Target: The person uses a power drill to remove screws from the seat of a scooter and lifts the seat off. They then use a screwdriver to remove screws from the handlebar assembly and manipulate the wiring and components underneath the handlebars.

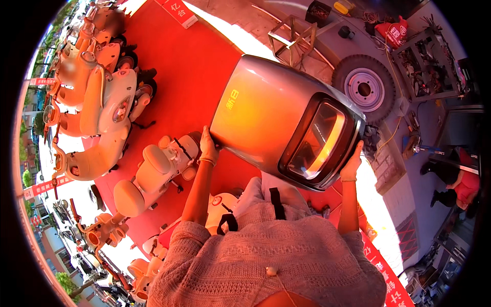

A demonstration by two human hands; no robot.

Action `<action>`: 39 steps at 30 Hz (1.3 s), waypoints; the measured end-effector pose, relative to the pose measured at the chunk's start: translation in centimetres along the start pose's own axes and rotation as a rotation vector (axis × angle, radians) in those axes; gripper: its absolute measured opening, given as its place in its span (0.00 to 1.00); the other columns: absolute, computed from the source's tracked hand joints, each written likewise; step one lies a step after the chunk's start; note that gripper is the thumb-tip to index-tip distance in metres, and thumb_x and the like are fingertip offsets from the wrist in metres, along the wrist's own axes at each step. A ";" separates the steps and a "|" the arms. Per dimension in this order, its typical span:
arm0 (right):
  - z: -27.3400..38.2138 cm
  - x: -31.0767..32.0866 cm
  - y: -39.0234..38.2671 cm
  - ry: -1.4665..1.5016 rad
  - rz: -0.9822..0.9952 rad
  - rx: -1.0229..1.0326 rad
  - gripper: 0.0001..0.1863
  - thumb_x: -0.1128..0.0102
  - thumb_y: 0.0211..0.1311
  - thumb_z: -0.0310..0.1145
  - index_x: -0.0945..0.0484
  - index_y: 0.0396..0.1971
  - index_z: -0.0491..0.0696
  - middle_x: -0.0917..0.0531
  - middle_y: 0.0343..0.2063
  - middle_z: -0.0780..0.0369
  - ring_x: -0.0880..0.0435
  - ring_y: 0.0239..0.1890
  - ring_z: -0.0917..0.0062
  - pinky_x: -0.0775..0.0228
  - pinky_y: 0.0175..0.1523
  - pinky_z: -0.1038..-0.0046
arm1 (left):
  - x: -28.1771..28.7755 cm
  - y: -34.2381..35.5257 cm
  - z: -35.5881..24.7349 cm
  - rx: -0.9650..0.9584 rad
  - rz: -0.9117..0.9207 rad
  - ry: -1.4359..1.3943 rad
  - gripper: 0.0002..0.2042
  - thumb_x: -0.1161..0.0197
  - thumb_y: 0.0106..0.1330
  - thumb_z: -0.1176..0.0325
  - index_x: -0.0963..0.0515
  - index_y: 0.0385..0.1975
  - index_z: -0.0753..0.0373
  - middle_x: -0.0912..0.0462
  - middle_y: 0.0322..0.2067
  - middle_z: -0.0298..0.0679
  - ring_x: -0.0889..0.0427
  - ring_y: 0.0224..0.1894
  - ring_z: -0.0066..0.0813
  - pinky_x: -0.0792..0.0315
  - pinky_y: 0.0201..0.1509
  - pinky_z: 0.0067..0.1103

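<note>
A big glossy grey body panel (271, 112) is held out in front of me, with yellow characters near its far left corner. Set into its right end is a dark-framed, lamp-like window (317, 140) with an orange strip in it. My left hand (208, 147) closes on the panel's near left corner. On the opposite end, beside the window, my right hand (352, 162) grips the edge. Fingertips of both hands are partly hidden by the panel. It looks lifted off the ground and tilted.
Several scooters (110, 102) stand in a row on red carpet (169, 56) to the left, one scooter (156, 169) close by my left arm. Beyond the panel are a metal frame (294, 38) and a wheel with tyre (364, 89). At far right a person (463, 179) in red crouches.
</note>
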State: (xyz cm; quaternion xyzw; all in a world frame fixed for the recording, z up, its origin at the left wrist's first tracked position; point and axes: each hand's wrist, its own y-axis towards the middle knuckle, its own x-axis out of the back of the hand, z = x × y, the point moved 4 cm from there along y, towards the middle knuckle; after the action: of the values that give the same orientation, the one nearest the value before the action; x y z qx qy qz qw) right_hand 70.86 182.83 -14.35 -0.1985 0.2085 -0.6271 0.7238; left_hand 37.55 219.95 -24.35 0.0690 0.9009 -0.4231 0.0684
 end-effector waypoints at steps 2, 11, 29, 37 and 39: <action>-4.8 -4.1 4.8 0.006 -0.063 0.026 0.37 0.52 0.60 0.64 0.25 0.47 0.41 0.21 0.41 0.65 0.23 0.39 0.80 0.30 0.44 0.78 | 2.7 6.3 -2.6 0.024 -0.069 0.156 0.20 0.54 0.66 0.43 0.30 0.48 0.50 0.23 0.40 0.31 0.24 0.41 0.31 0.29 0.38 0.43; -20.6 -21.1 14.9 0.097 -0.355 -0.145 0.32 0.44 0.59 0.59 0.49 0.09 0.56 0.52 0.13 0.75 0.55 0.16 0.88 0.65 0.23 0.74 | 5.9 32.0 -9.8 0.258 -0.099 0.490 0.21 0.56 0.67 0.44 0.34 0.51 0.49 0.29 0.43 0.40 0.26 0.33 0.42 0.29 0.39 0.52; -40.9 -28.1 25.8 -0.198 -0.747 -0.159 0.35 0.52 0.62 0.62 0.48 0.07 0.50 0.49 0.11 0.73 0.51 0.18 0.85 0.59 0.23 0.74 | 3.0 66.5 4.3 0.343 -0.190 0.747 0.29 0.50 0.59 0.35 0.32 0.52 0.50 0.31 0.50 0.37 0.32 0.50 0.41 0.34 0.51 0.48; -45.1 -29.3 24.8 -0.016 -0.839 -0.221 0.29 0.51 0.65 0.57 0.30 0.14 0.47 0.43 0.16 0.75 0.47 0.22 0.88 0.55 0.26 0.79 | 1.3 70.2 9.6 0.446 0.129 0.521 0.30 0.53 0.59 0.33 0.29 0.48 0.52 0.26 0.45 0.36 0.27 0.47 0.41 0.29 0.49 0.43; -45.9 -28.8 24.7 -0.036 -0.850 -0.279 0.29 0.51 0.65 0.57 0.29 0.15 0.47 0.42 0.16 0.75 0.47 0.22 0.88 0.56 0.26 0.79 | 1.9 70.7 10.2 0.442 -0.010 0.712 0.28 0.52 0.59 0.33 0.29 0.43 0.52 0.26 0.40 0.36 0.27 0.42 0.40 0.28 0.43 0.40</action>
State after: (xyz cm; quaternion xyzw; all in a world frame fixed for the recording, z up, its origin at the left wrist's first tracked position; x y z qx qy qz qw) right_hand 62.34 213.49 -64.74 -0.3729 0.1784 -0.8313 0.3716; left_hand 49.27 256.88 -84.36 0.2196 0.7562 -0.5562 -0.2658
